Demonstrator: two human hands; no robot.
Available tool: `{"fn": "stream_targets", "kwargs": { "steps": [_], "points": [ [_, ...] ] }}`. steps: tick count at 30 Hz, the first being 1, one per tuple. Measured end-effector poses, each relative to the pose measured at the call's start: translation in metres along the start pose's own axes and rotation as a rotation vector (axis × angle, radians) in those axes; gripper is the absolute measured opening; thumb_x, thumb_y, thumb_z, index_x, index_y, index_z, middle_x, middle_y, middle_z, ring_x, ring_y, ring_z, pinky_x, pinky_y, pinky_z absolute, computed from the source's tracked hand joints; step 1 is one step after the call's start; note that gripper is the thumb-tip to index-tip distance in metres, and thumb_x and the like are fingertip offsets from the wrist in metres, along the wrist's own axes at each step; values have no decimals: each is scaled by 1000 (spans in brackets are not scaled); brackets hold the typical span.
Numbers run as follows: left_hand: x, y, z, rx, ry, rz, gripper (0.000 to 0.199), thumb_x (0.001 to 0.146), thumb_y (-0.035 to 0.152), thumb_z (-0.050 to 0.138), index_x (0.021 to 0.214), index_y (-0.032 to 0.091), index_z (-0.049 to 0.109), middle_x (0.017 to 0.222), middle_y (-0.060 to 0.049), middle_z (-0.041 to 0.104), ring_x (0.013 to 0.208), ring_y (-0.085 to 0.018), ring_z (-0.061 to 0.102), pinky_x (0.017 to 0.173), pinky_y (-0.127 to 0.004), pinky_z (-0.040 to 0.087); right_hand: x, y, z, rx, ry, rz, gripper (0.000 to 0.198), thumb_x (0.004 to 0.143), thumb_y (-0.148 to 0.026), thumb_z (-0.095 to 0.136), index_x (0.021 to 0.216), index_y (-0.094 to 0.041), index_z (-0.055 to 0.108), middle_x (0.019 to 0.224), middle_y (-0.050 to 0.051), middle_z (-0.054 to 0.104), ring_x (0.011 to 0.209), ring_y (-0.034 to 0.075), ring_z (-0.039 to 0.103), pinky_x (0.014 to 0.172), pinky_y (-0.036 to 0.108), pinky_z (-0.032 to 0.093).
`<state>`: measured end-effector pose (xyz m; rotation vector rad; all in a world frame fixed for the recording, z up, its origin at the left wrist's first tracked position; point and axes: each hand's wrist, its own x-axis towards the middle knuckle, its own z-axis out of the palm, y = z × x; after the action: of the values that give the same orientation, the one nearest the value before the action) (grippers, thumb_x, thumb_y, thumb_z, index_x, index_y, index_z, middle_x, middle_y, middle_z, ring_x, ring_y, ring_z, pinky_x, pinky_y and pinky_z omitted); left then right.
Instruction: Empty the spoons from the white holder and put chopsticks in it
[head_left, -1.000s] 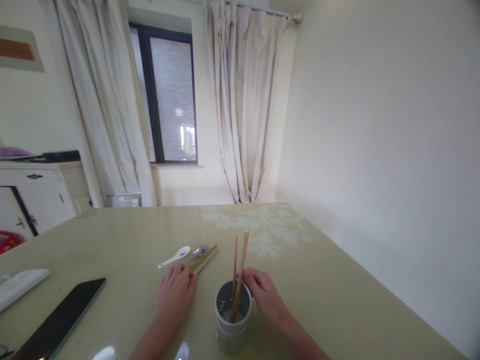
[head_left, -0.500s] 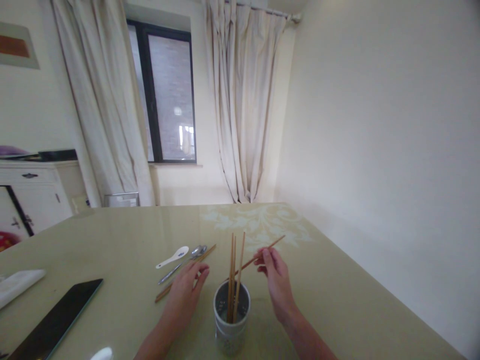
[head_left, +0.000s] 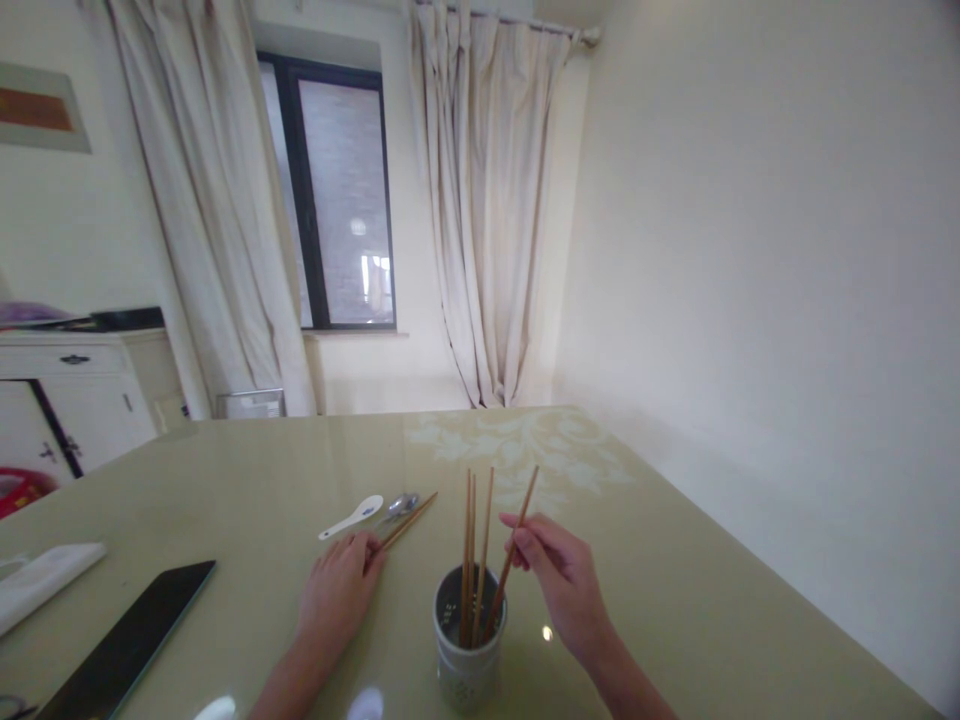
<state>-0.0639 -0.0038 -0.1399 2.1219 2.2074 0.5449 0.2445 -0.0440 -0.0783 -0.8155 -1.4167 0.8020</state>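
My right hand [head_left: 564,575] pinches a wooden chopstick [head_left: 523,520], whose lower end is inside a grey-white holder [head_left: 470,668]. Several other chopsticks [head_left: 470,540] stand upright in that cup-like holder, which has small cut-out holes. Left of it, my left hand [head_left: 337,590] rests low over the table with curled fingers on a couple of chopsticks [head_left: 411,520] lying there; their near ends are hidden beneath the hand. Just beyond the fingers lie a white spoon [head_left: 356,516] and metal spoons [head_left: 401,505], their handles partly covered.
A black flat slab [head_left: 135,640] and a white flat object [head_left: 49,580] lie on the left of the glossy greenish table [head_left: 285,470]. The wall [head_left: 750,350] runs along the table's right side. Behind are curtains [head_left: 487,200], a window and a white cabinet [head_left: 82,400].
My right hand has tipped its chopstick from a slant to nearly upright, its end now in the holder. My left hand has moved left and down onto the chopsticks lying on the table.
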Motion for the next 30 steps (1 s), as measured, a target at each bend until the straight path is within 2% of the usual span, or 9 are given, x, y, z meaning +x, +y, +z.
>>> {"fn": "stream_targets", "kwargs": {
  "steps": [2, 6, 10, 14, 19, 21, 23, 27, 30],
  "points": [
    [0, -2, 1, -9, 9, 8, 22, 99, 33, 49, 94, 26, 70, 102, -8, 79, 102, -28, 74, 90, -38, 52, -5, 1, 7, -59, -31, 4, 41, 101, -57, 68, 107, -21, 87, 77, 5, 70, 67, 18, 60, 63, 29, 49],
    [-1, 0, 5, -84, 85, 60, 21, 96, 31, 50, 86, 26, 67, 100, -9, 77, 101, -30, 72, 93, -42, 52, -6, 12, 10, -47, 22, 99, 54, 99, -68, 63, 102, -19, 86, 76, 5, 68, 65, 18, 58, 61, 30, 47],
    [-6, 20, 9, -351, 133, 139, 21, 96, 37, 51, 86, 26, 65, 93, -7, 76, 96, -28, 71, 90, -40, 52, -4, 36, 13, 1, 42, 269, 71, 90, -84, 61, 83, -17, 81, 67, 5, 65, 60, 18, 56, 57, 29, 43],
    [-23, 59, 17, -643, 21, 168, 27, 100, 46, 51, 87, 26, 63, 87, -4, 75, 85, -25, 70, 81, -36, 53, -4, 59, 26, 28, -97, 369, 68, 86, -82, 68, 72, -17, 75, 64, 2, 64, 62, 18, 56, 58, 28, 41],
    [-40, 87, 15, -822, -127, 225, 8, 90, 32, 65, 92, 24, 67, 92, -4, 79, 86, -24, 72, 80, -32, 54, -5, 64, 39, 193, -110, 367, 58, 83, -74, 78, 81, -17, 76, 73, 1, 69, 71, 20, 63, 65, 28, 47],
    [-36, 82, 12, -816, -114, 259, 14, 94, 34, 61, 97, 24, 71, 98, -6, 79, 92, -25, 73, 85, -35, 56, -1, 60, 37, 194, -46, 365, 58, 82, -75, 78, 84, -17, 76, 79, 3, 73, 74, 21, 67, 66, 29, 50],
    [-27, 68, 9, -721, -23, 264, 24, 99, 40, 55, 98, 25, 73, 100, -8, 79, 97, -26, 72, 91, -38, 56, 5, 54, 27, 170, 94, 330, 62, 80, -79, 77, 89, -18, 77, 86, 7, 76, 78, 24, 70, 66, 30, 52],
    [-7, 27, 11, -351, 183, 153, 29, 100, 35, 48, 100, 26, 76, 109, -10, 78, 109, -30, 70, 102, -45, 53, 22, 38, -14, 108, 435, 124, 60, 81, -76, 79, 97, -18, 79, 79, 6, 72, 74, 22, 65, 64, 31, 52],
    [-1, 5, 15, -129, 191, 80, 30, 98, 29, 49, 106, 24, 77, 115, -11, 76, 115, -31, 68, 106, -47, 51, 30, 26, -46, 211, 595, 3, 51, 82, -66, 85, 100, -19, 80, 78, 3, 69, 68, 17, 58, 63, 28, 51]
  ]
}}
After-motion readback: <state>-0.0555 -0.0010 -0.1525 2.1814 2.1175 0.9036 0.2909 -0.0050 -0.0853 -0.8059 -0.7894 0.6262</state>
